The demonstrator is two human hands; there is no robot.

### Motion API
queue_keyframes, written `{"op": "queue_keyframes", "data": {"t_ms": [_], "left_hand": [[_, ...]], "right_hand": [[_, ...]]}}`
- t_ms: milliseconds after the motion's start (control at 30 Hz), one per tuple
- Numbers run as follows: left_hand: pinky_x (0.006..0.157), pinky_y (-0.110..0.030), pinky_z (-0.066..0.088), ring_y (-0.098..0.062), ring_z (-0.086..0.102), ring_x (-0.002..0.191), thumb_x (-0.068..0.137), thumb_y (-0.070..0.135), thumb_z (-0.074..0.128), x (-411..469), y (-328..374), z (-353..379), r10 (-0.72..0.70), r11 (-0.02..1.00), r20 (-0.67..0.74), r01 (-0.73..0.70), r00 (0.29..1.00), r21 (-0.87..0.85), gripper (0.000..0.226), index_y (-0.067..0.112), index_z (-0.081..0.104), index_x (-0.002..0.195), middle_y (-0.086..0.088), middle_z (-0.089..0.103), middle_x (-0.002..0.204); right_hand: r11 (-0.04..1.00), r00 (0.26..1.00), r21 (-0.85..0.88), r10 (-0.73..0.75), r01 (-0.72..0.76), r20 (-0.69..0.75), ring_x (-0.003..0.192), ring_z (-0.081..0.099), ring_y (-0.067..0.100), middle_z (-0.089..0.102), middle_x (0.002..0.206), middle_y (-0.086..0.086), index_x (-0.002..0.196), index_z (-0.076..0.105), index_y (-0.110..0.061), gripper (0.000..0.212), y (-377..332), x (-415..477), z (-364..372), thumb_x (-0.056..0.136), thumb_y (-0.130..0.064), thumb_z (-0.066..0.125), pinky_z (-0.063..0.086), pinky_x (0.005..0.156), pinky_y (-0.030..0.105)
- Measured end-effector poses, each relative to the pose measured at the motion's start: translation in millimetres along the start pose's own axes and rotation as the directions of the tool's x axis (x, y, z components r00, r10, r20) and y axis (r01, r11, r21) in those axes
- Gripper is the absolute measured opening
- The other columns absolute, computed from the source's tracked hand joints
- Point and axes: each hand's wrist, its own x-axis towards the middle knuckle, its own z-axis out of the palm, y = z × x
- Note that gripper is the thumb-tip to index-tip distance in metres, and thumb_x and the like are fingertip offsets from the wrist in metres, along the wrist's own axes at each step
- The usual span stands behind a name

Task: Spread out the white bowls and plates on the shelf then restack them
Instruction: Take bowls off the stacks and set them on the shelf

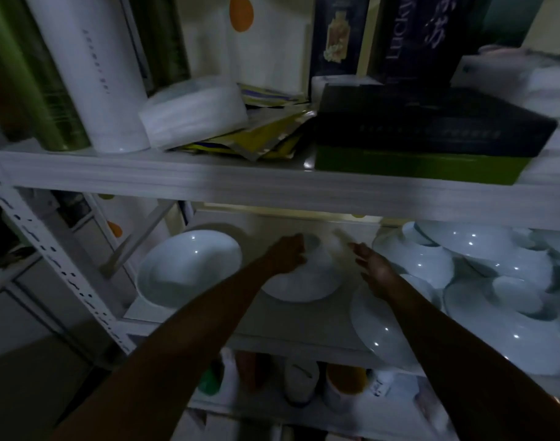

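White crockery spread along the dim shelf [291,323]: a large bowl [189,268] tilted at the left, a blurred middle bowl [304,281], a plate [383,332] at the front edge, and a crowded cluster of bowls [469,253], some bottom-up, at right.

Single head-worn camera, wide-angle, peering forward and down from close range: shelf [304,324] and white bowl [304,286] right at the fingers [357,249], mid-frame.

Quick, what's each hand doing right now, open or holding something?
Left hand: grips the rim of the middle white bowl.
Right hand: open, fingers straight, beside that bowl, holding nothing.
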Motion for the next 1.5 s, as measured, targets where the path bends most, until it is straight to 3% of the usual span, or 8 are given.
{"op": "queue_keyframes", "data": {"t_ms": [133, 333, 500, 733, 1067, 1200, 1333, 1500], "left_hand": [[0.052, -0.019, 0.046, -0.019, 0.051, 0.068, 0.094, 0.013, 0.055, -10.3, 8.7, -49.7, -0.174, 0.889, 0.028, 0.17, 0.984, -0.424, 0.023, 0.013, 0.047, 0.072, -0.009, 0.051, 0.075], [0.096, -0.044, 0.04, -0.032, 0.058, 0.098, 0.101, 0.021, 0.034, -20.2, -12.2, -53.6, -0.292, 0.099, 0.321, 0.363, 0.901, -0.927, 0.032, 0.003, 0.061, 0.1, -0.015, 0.063, 0.106], [0.091, -0.052, 0.045, -0.038, 0.051, 0.121, 0.097, 0.04, 0.041, -22.8, -12.6, -29.4, -0.308, 0.096, 0.448, 0.496, 0.839, -0.863, 0.047, 0.007, 0.054, 0.128, -0.016, 0.055, 0.132], [0.103, -0.049, 0.035, -0.033, 0.043, 0.131, 0.091, 0.068, 0.028, -22.3, -27.5, -22.5, -0.413, -0.095, 0.509, 0.52, 0.755, -0.849, 0.078, 0.008, 0.043, 0.138, -0.013, 0.046, 0.142], [0.109, -0.048, 0.037, -0.036, 0.045, 0.13, 0.098, 0.051, 0.03, -15.6, -13.1, -17.4, -0.536, 0.359, 0.229, 0.465, 0.812, -0.809, 0.065, 0.005, 0.037, 0.143, -0.017, 0.043, 0.145], [0.114, -0.039, 0.03, -0.035, 0.032, 0.14, 0.102, 0.04, 0.028, -7.6, 5.5, -19.7, -0.533, 0.763, 0.01, 0.485, 0.846, -0.428, 0.061, -0.001, 0.024, 0.147, -0.019, 0.027, 0.154], [0.115, -0.041, 0.025, -0.037, 0.027, 0.141, 0.1, 0.042, 0.031, 13.0, 30.3, -9.4, -0.379, 0.922, -0.107, 0.365, 0.919, -0.131, 0.065, 0.002, 0.015, 0.15, -0.023, 0.023, 0.154], [0.115, -0.043, 0.027, -0.036, 0.024, 0.142, 0.095, 0.041, 0.048, 29.6, 82.7, 21.7, -0.143, 0.988, -0.099, 0.137, 0.985, -0.07, 0.079, 0.01, 0.003, 0.152, -0.02, 0.018, 0.156]], "right_hand": [[0.988, 0.998, 0.156, -0.002, -0.007, 0.055, 0.143, 0.027, 0.019, 0.035, 0.153, -0.002, 0.138, 0.047, -0.021, 0.056, -7.7, 6.7, -8.8, 0.102, -0.046, 0.013, 0.013, 0.116, 0.043], [0.933, 0.927, 0.268, 0.137, -0.239, 0.35, 0.111, 0.054, 0.03, 0.06, 0.122, 0.005, 0.134, 0.047, -0.023, 0.066, -5.0, 9.5, -3.6, 0.094, -0.064, 0.014, 0.04, 0.088, 0.061], [0.867, 0.854, 0.342, 0.163, -0.363, 0.493, 0.098, 0.063, 0.031, 0.07, 0.104, 0.01, 0.142, 0.042, -0.019, 0.077, -0.4, 4.3, 3.4, 0.091, -0.069, 0.013, 0.047, 0.085, 0.046], [0.882, 0.903, 0.269, 0.303, -0.387, 0.306, 0.136, 0.037, 0.035, 0.042, 0.146, 0.016, 0.142, 0.04, -0.013, 0.084, -5.6, -2.6, 5.8, 0.088, -0.073, 0.017, 0.034, 0.095, 0.047], [0.942, 0.962, 0.2, 0.262, -0.271, 0.073, 0.124, 0.047, 0.039, 0.046, 0.14, 0.019, 0.143, 0.037, -0.01, 0.079, -6.8, 1.0, 20.8, 0.088, -0.066, 0.037, 0.046, 0.093, 0.052], [0.989, 0.988, -0.04, 0.14, -0.143, -0.071, 0.107, 0.052, 0.032, 0.052, 0.129, 0.021, 0.137, 0.043, 0.001, 0.063, -20.0, -4.8, 11.0, 0.098, -0.048, 0.037, 0.044, 0.098, 0.042], [0.998, 0.983, -0.057, 0.01, -0.021, -0.182, 0.119, 0.054, 0.036, 0.054, 0.132, 0.023, 0.129, 0.05, 0.003, 0.046, -37.3, -17.5, -24.8, 0.098, -0.03, 0.047, 0.043, 0.102, 0.042], [0.994, 0.953, 0.054, -0.074, 0.094, -0.293, 0.08, 0.055, 0.023, 0.055, 0.101, 0.016, 0.104, 0.061, 0.002, 0.022, -47.1, -39.2, -100.7, 0.097, -0.01, 0.045, 0.039, 0.061, 0.023]]}}
